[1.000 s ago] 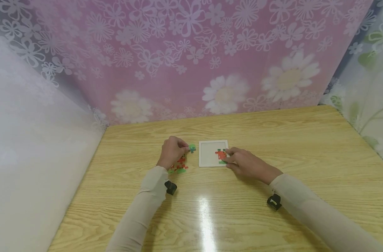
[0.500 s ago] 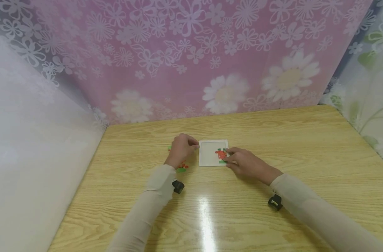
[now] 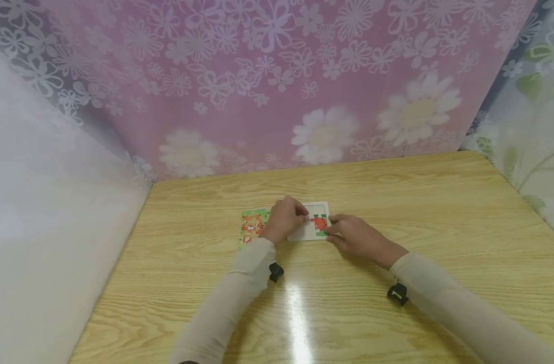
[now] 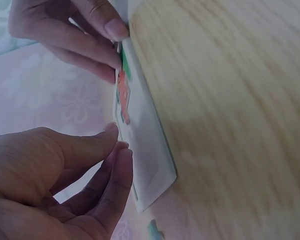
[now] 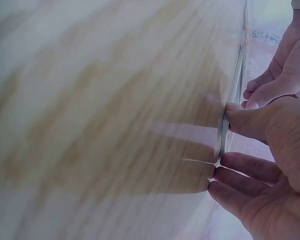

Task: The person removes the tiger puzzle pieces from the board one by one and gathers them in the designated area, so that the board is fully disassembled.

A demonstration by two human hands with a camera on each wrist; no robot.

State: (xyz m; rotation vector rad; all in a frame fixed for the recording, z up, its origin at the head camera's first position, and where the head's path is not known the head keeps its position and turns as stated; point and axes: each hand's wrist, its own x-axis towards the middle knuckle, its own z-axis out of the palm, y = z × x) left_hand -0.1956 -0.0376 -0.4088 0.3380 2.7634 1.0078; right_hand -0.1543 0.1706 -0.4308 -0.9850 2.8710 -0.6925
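A shallow white puzzle tray (image 3: 299, 235) lies on the table, with joined red and green jigsaw pieces (image 3: 320, 223) along its right side. My left hand (image 3: 286, 218) is over the tray's left half, thumb and fingertips pinched together just left of those pieces. The puzzle piece it carried a second ago is hidden by the fingers. My right hand (image 3: 356, 235) holds the tray's right edge, thumb and fingers around the frame, as the right wrist view shows along the tray's rim (image 5: 224, 132).
Left of the tray, partly behind my left hand, lie several jigsaw pieces (image 3: 252, 223) arranged as an orange animal face with green around it. The wooden table (image 3: 372, 313) meets a pink floral curtain (image 3: 258, 101) at the back.
My left hand has moved right with the green puzzle piece, from beside the loose pieces to over the tray, uncovering the animal face. The right hand has stayed at the tray's right edge.
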